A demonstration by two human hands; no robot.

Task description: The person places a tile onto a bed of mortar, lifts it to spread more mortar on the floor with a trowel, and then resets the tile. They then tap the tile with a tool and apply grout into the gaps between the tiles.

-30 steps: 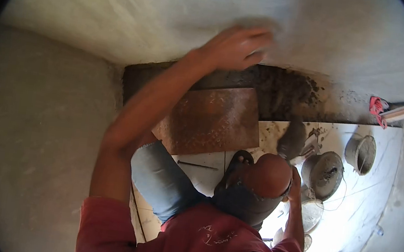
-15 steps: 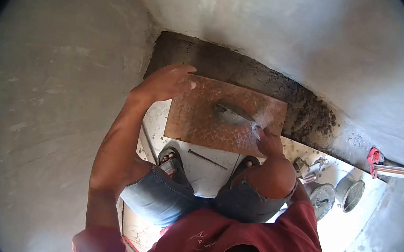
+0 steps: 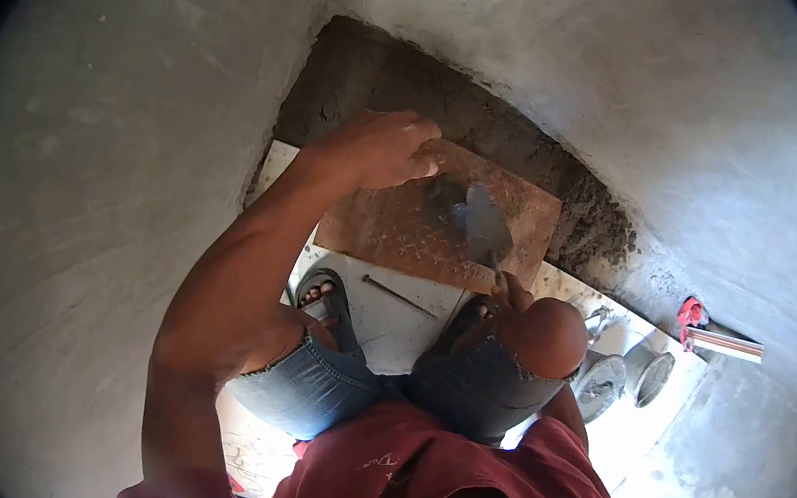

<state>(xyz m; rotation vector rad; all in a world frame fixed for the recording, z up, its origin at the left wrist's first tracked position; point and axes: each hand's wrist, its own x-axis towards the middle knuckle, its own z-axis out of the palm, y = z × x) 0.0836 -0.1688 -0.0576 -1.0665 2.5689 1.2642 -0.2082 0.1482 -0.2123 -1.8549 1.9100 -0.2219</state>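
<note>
A brown tile [image 3: 362, 222], its patterned back face up, is held tilted in front of my knees. My left hand [image 3: 393, 149] is closed at its far edge, thumb on the face and fingers bent over the rim. In my right hand [image 3: 512, 293], beside the right knee, I grip a trowel [image 3: 487, 228] by its handle. The trowel's grey blade lies over the middle of the tile, next to a dark smear of wet mortar [image 3: 443, 198].
Beyond the tile, a strip of dark mortar bed [image 3: 380, 73] runs along the plastered wall [image 3: 635, 109]. A long nail [image 3: 400, 296] lies on the white floor tiles between my sandals. Round metal containers [image 3: 599, 386] and a red-wrapped strip bundle [image 3: 725, 345] sit at right.
My left hand has moved right along the tile's far edge. The trowel blade has turned and now shows its broad face over the tile. The view has shifted slightly.
</note>
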